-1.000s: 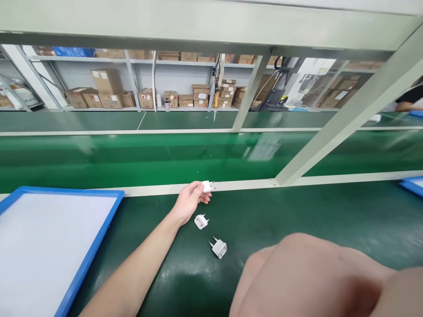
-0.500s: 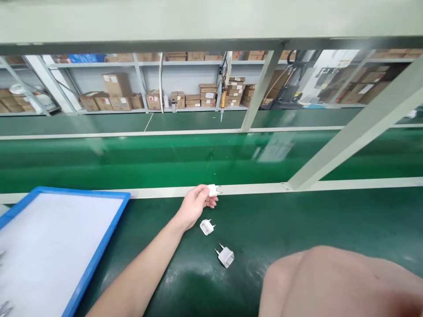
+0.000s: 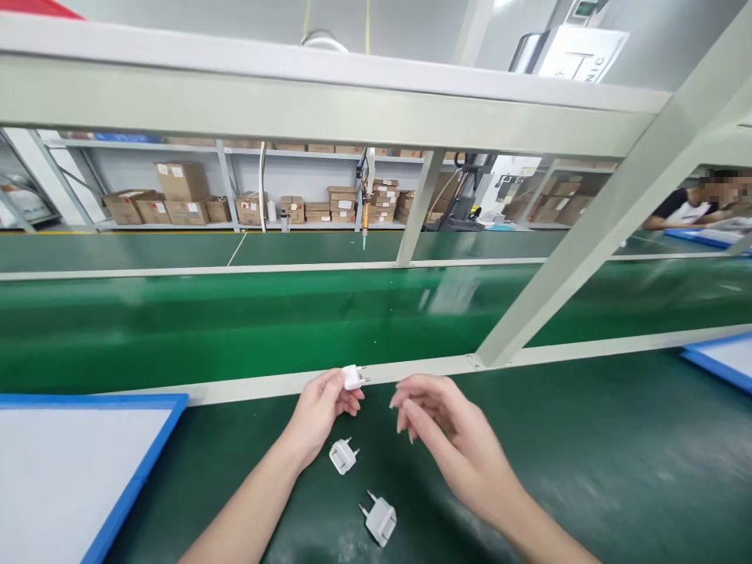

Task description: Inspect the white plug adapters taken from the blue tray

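Note:
Between the thumb and fingers of my left hand (image 3: pixel 319 409) is a small white two-pin plug (image 3: pixel 352 377), its pins pointing right. My right hand (image 3: pixel 455 439) hovers a short way to the right of it. Its fingers are loosely curled, the thumb near the index finger, and I see nothing held in them. Below my left hand, a second white plug piece (image 3: pixel 343 456) lies on the dark green worktop (image 3: pixel 587 454), pins toward upper right. Nearer to me lies a third plug piece (image 3: pixel 381 522), its pins toward upper left.
A blue-rimmed white tray (image 3: pixel 135 486) lies at the left, another blue-edged tray (image 3: pixel 720 362) at the far right. Beyond a pale rail runs a bright green belt (image 3: pixel 264 329). A slanted metal post (image 3: pixel 564 274) rises on the right. A person (image 3: pixel 693 205) sits far right.
My right hand has swung from close to the camera at lower right up beside the held plug. The view has tilted up and shifted right. My left hand keeps the plug.

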### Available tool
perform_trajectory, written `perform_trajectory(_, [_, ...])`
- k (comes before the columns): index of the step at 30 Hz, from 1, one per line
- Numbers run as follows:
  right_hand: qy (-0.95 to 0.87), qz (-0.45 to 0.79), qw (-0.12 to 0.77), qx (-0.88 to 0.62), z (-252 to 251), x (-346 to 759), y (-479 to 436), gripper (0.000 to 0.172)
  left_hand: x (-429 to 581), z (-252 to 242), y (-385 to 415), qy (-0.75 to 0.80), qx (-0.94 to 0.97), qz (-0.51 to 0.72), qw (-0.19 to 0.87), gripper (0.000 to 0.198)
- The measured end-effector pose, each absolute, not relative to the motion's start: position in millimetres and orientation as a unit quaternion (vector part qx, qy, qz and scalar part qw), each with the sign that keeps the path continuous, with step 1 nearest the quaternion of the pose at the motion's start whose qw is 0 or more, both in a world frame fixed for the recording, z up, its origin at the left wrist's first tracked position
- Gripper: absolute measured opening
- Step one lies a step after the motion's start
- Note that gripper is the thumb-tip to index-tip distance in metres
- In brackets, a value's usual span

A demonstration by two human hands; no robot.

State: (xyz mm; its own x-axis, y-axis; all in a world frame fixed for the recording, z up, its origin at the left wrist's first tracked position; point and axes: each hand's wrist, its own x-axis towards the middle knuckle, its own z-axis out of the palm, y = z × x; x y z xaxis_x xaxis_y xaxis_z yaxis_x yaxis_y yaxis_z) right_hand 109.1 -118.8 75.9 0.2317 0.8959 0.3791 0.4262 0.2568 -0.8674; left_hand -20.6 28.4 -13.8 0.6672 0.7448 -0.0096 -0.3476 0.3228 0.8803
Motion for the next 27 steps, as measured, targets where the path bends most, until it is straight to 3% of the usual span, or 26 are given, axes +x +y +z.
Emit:
perform_trajectory(5, [-0.511, 0.258, 0.596, -0.563, 13, 146, -90, 0.028, -14, -12, 22, 0.198, 0.467, 0.310, 0.805, 0.059])
perform_trajectory(12, [-0.520, 0.327, 0.575, -0.540, 0, 159, -90, 0.048, 4, 1, 33, 0.148, 0.545, 0.195, 0.802, 0.053])
perform_trajectory(19, [-0.502, 0.323, 0.584, -0.551, -8, 166, -92, 0.024, 21, -1, 30, 0.092, 0.604, 0.160, 0.775, 0.046])
perform_trajectory(23, [-0.513, 0.311, 0.572, -0.560, 0, 166, -95, 0.025, 23, -4, 28, 0.087, 0.589, 0.169, 0.785, 0.047])
perform_trajectory(27, [-0.491, 0.306, 0.557, -0.596, 4, 170, -100, 0.030, 32, -6, 27, 0.112, 0.576, 0.163, 0.793, 0.063])
